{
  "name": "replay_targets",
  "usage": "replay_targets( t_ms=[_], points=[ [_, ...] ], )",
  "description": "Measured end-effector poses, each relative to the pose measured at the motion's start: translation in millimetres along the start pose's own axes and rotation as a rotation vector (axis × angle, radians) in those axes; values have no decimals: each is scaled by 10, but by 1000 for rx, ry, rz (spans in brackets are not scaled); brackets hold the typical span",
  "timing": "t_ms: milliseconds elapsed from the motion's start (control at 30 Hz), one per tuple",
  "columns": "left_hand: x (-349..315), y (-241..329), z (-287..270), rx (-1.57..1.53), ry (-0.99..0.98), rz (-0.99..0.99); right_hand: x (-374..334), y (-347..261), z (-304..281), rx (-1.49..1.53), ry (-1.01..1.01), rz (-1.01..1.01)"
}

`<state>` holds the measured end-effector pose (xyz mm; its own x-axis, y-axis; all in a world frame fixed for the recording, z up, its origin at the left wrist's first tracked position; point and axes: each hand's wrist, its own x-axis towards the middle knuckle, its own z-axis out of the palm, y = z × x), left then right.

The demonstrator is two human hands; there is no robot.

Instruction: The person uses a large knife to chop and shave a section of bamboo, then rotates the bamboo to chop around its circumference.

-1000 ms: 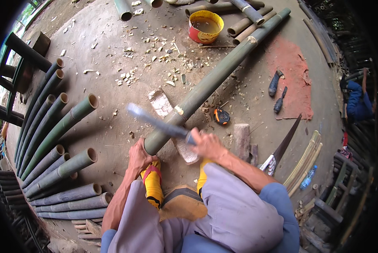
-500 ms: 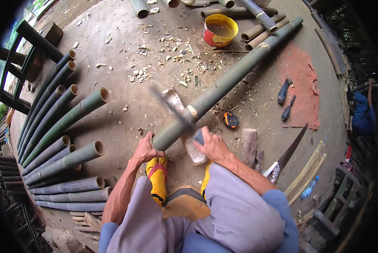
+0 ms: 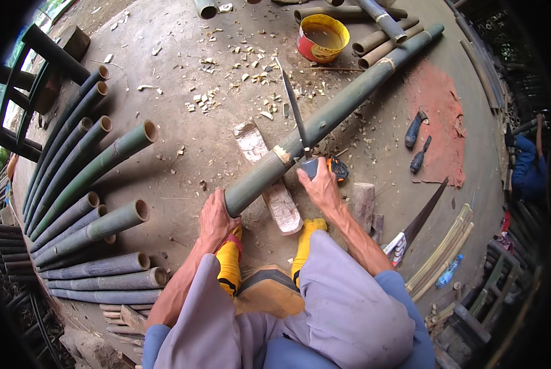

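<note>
A long green bamboo pole (image 3: 349,98) runs from near my feet to the far right, with a pale cut ring at one node. My left hand (image 3: 215,215) is closed round its near end. In my right hand (image 3: 322,187) is the dark handle of a long-bladed knife (image 3: 292,101). Its blade points away and crosses above the pole just beyond the pale ring; whether it touches cannot be told. Beneath the pole, a pale wooden block (image 3: 283,209) lies crosswise. An orange and black tape measure (image 3: 337,168) is beside my right hand, partly hidden.
Several cut bamboo poles (image 3: 125,142) fan out at the left. Wood chips (image 3: 208,98) litter the ground. A yellow and red bucket (image 3: 315,51) stands far off. Two dark-handled tools (image 3: 416,154) lie on a red cloth (image 3: 441,117); a handsaw (image 3: 420,218) is at the right.
My right hand has moved away and rightward, and the knife has swung from pointing far left to pointing nearly straight ahead. My left hand still grips the pole's end.
</note>
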<state>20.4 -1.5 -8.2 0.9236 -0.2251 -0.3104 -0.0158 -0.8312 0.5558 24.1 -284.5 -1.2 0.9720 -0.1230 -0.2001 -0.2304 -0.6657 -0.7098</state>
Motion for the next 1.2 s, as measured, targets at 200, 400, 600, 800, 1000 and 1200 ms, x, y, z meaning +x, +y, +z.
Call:
replay_targets(
  t_ms=[200,400,600,800,1000,1200],
  points=[
    [88,-140,-16,-103,-81,-21,-232,85,9,-304,-195,-195],
    [131,-144,-97,-238,-168,-76,-312,-67,12,-188,-345,-187],
    [223,-106,-168,-177,-250,-112,118,188,-86,24,14,44],
    [218,-153,-154,-195,-281,-110,-258,240,33,-326,-165,-332],
    [273,-139,-231,-255,-378,-145,-268,28,3,-205,-323,-227],
    [317,-184,-237,-381,-467,-212,-161,-31,3,-50,-183,-98]
  ],
)
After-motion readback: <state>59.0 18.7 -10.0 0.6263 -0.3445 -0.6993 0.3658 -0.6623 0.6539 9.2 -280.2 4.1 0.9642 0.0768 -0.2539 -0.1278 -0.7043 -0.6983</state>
